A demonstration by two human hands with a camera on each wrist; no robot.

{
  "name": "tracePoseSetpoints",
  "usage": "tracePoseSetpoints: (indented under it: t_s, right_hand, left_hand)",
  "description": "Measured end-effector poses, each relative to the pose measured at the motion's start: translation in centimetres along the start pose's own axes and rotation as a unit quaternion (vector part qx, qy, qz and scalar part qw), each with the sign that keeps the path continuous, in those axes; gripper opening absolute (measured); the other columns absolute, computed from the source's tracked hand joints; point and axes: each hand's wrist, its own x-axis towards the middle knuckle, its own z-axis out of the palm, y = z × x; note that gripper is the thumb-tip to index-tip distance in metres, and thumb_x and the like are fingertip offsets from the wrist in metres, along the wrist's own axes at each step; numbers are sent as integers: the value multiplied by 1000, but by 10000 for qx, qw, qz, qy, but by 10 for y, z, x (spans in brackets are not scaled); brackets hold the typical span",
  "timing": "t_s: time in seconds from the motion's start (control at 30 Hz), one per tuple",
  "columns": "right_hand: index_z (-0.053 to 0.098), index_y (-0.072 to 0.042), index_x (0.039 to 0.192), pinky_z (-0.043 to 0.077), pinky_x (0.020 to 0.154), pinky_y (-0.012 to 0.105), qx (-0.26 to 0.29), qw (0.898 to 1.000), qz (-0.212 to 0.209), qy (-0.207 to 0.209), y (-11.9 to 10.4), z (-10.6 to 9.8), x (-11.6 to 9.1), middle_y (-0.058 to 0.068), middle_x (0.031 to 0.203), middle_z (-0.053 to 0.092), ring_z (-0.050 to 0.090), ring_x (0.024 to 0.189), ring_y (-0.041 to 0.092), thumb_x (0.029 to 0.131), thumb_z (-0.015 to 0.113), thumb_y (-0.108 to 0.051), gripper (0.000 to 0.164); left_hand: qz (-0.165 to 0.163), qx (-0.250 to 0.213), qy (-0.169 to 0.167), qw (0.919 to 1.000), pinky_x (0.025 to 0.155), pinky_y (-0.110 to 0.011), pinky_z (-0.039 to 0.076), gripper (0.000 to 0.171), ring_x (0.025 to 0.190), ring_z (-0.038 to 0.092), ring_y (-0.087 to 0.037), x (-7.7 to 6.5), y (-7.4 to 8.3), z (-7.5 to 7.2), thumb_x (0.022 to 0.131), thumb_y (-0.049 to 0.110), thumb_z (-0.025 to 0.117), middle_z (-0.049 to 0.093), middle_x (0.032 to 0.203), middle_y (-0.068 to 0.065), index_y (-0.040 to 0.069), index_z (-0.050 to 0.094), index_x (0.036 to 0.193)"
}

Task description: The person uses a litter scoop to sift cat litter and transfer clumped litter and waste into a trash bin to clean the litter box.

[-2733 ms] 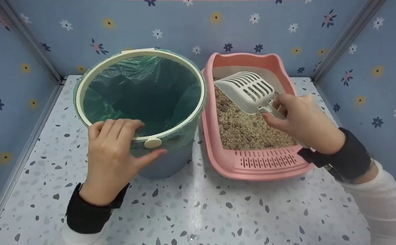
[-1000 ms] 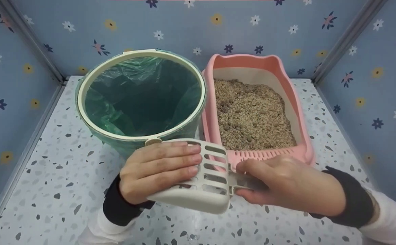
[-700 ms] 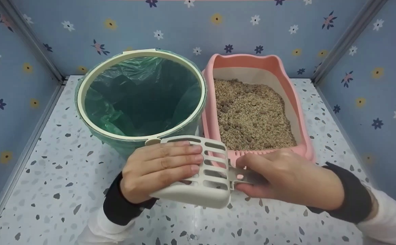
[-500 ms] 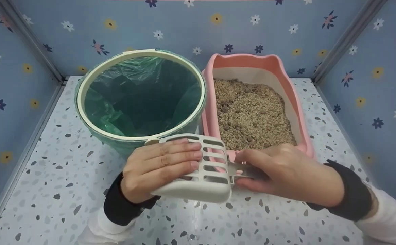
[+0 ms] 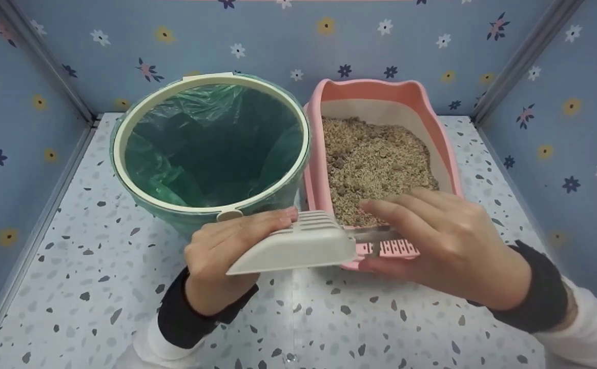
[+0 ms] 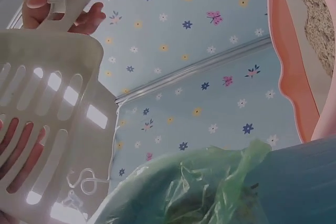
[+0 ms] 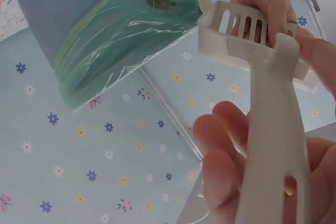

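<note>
A pale litter scoop (image 5: 298,251) is held between both hands, in front of the bin and the litter box. My left hand (image 5: 226,251) grips its slotted head, with fingers laid across the slots; they show through them in the left wrist view. My right hand (image 5: 452,241) is around the scoop's handle (image 7: 275,140). In the right wrist view its fingers (image 7: 218,161) are loosely curled beside the handle, partly apart from it. The scoop's inside is hidden in the head view. The pink litter box (image 5: 318,159) holds brown litter (image 5: 385,164) with darker clumps.
A round waste bin (image 5: 119,154) with a cream rim and green liner (image 5: 160,177) stands left of the litter box. Flower-patterned walls (image 5: 298,36) enclose the back and sides. The floor (image 5: 380,328) is speckled white.
My left hand has left the bin's rim for the scoop's head. My right hand has brought the scoop from over the litter box to the front. Lately the scoop has tilted and my right fingers have spread.
</note>
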Motion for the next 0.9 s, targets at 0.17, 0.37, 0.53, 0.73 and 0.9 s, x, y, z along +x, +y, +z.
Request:
tracePoseSetpoints:
  t_s: [0.17,0.37,0.53,0.73,0.9]
  right_hand:
    - [71,-3,102,56,60,40,-82,9983,-154,550,4,3,0,8,88,72,67,71,24,66,79,-47,58]
    - [71,-4,103,55,66,44,-334,9976,-182,581,6,2,-2,8,90,72,67,76,28,67,77,-49,58]
    - [71,-5,106,54,67,47,-654,9963,-174,528,8,1,-4,9,92,72,66,77,31,69,77,-48,57]
    - [70,-5,110,53,65,47,-1079,9930,-280,383,8,0,-4,10,93,72,66,77,32,76,72,-45,52]
    - [70,-5,110,54,66,46,-1622,9851,-407,401,7,3,-2,10,92,72,66,77,32,83,66,-42,45]
  left_hand:
    - [-936,426,54,9947,64,-27,55,15,68,70,-14,-10,1,1,80,1,67,74,84,-3,2,74,93]
    - [-2273,180,-237,9734,69,-23,55,23,77,70,-11,-9,0,-5,79,-5,62,73,87,-2,6,74,96]
    - [-3333,-228,-484,9413,69,-21,53,21,75,67,-9,-8,2,-10,83,-2,63,73,86,1,10,75,96]
    - [-4676,-913,-691,8765,67,-27,55,19,76,68,-14,-6,4,-12,86,1,60,71,89,-6,4,71,102]
    - [-5320,-1487,-736,8303,70,-32,57,23,80,68,-20,-3,5,-10,88,0,55,69,94,-14,-3,64,109]
